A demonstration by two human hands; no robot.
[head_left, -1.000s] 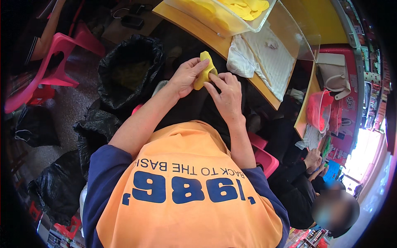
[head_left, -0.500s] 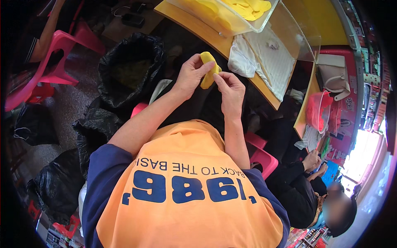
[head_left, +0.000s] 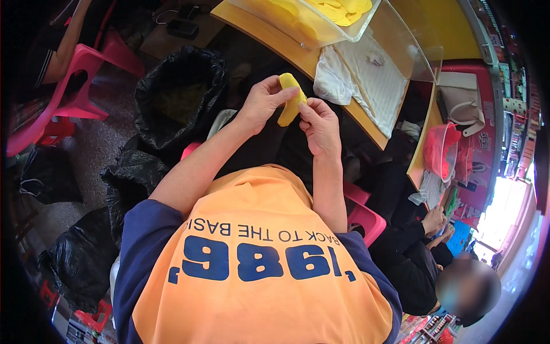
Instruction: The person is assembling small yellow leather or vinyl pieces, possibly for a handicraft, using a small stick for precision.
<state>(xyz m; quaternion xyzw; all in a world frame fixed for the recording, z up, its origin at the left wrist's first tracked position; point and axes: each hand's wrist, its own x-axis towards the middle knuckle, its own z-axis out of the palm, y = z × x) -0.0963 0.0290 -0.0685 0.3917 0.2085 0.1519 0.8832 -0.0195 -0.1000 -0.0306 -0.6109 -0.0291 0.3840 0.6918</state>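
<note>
Left hand (head_left: 264,102) now grips the yellow fruit piece (head_left: 291,100) from its left side, thumb and fingers wrapped round the upper half, and the piece stands nearly upright where a second ago it lay tilted and lower between the palms. Right hand (head_left: 319,123) has slid down: only its fingertips (head_left: 303,106) pinch the lower right edge of the piece, the rest of the hand curled loosely beneath. So the hold has passed mostly to the left, and the right has come free to pick or peel at the edge; that reads to me as working the skin or a strip off rather than simply carrying it.

Both hands hover in front of the chest, above the lap, clear of the orange tabletop (head_left: 269,31). Just left and below sits the open black bag (head_left: 177,94) with yellowish scraps inside. On the tabletop, a clear tub (head_left: 321,34) holds more yellow pieces, and a white cloth (head_left: 358,77) lies beside it. Another person's hands (head_left: 438,221) rest at lower right, well apart.
</note>
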